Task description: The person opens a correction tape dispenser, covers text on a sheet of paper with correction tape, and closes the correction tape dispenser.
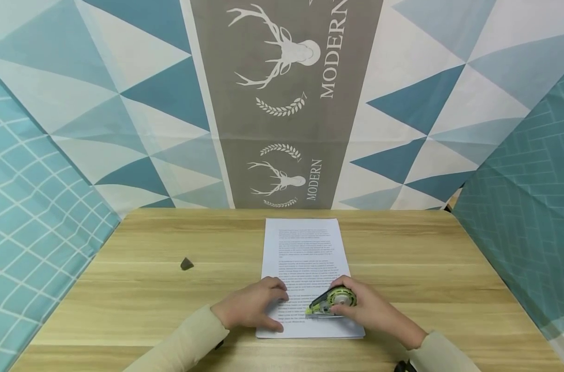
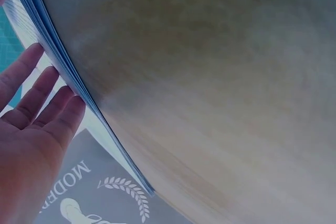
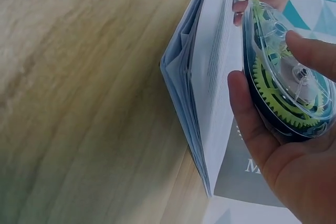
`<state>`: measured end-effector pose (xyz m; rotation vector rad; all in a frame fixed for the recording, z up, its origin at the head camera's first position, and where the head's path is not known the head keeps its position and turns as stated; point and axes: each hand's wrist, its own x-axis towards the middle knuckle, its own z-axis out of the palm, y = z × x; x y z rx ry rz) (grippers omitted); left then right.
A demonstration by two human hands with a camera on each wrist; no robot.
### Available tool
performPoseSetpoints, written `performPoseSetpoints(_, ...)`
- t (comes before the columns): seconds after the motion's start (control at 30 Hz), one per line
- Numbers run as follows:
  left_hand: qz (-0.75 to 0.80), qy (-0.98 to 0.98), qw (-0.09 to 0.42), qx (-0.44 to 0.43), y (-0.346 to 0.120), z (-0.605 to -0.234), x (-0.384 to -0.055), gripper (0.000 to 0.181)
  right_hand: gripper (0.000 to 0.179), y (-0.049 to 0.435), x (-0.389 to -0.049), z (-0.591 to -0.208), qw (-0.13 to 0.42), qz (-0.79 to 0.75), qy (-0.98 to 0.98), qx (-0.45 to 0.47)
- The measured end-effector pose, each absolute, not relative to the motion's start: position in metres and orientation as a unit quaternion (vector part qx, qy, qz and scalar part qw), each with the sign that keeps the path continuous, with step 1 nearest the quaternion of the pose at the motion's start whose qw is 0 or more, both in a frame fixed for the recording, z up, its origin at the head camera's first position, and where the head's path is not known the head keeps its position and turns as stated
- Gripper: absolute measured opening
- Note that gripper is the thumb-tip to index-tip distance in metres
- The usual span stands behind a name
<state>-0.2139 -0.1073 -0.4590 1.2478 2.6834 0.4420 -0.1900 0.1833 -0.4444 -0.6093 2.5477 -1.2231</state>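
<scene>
A stack of printed paper (image 1: 305,248) lies on the wooden table, its layered edges showing in both wrist views. My right hand (image 1: 367,310) grips a correction tape dispenser (image 1: 340,297) with a clear case, black edge and lime-green gear wheel. In the right wrist view, thumb and fingers pinch the dispenser (image 3: 289,87) from both sides. Its green tip (image 1: 308,311) points left, right at the lower lines of text. My left hand (image 1: 251,306) rests on the left part of the top sheet, fingers spread and loosely bent. The left wrist view shows those fingers (image 2: 50,85) along the stack's edge.
A small dark grey lump (image 1: 186,264) sits on the table (image 1: 147,289) left of the paper. Behind the table's back edge hangs a patterned cloth (image 1: 282,103) with deer heads and triangles. Blue-green cloths (image 1: 528,170) hang along both sides.
</scene>
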Motion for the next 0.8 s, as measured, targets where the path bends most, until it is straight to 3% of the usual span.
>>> performPoseSetpoints(0.8, 0.147, 0.894, 0.076, 0.415, -0.108, -0.459, -0.215, 0.051, 0.028, 0.172, -0.191, -0.444, 0.116, -0.397, 0.872, -0.263)
